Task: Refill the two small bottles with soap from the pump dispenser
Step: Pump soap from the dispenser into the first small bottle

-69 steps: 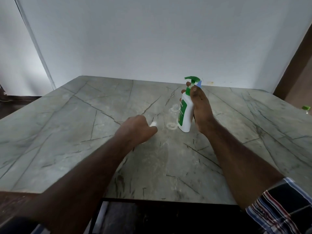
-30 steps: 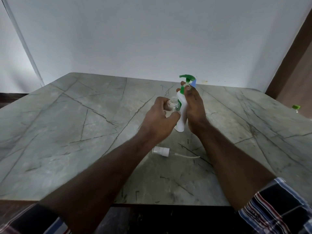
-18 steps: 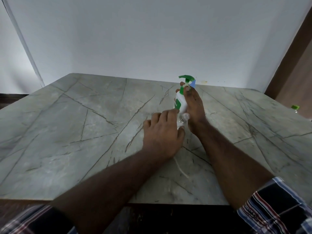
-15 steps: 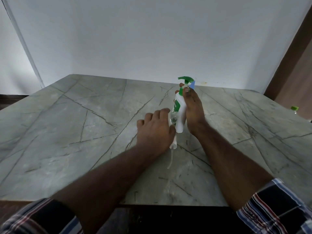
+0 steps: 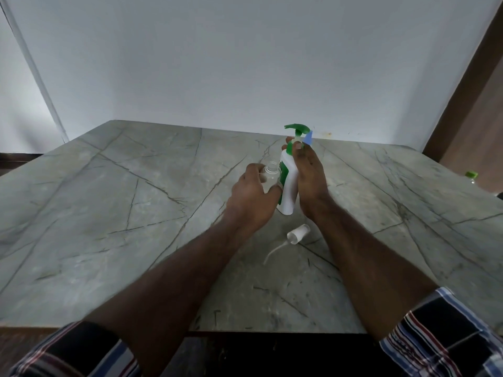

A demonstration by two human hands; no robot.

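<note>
A white pump dispenser [image 5: 288,183] with a green pump head [image 5: 297,129] stands upright on the marble table [image 5: 109,213]. My right hand [image 5: 310,180] grips its right side, fingertips up at the neck. My left hand [image 5: 253,200] holds a small clear bottle [image 5: 269,172], open-mouthed and upright, just left of the dispenser and below its spout. The small bottle's white spray cap [image 5: 298,234] with its thin dip tube lies on the table between my forearms.
A green-capped bottle [image 5: 471,176] shows at the right edge, beyond the table. A white wall backs the table. A brown door frame [image 5: 468,77] rises at the right. The table's near edge runs just above my sleeves.
My left hand set the spray cap down on the table, then lifted the small clear bottle up beside the dispenser. My right hand stayed on the dispenser.
</note>
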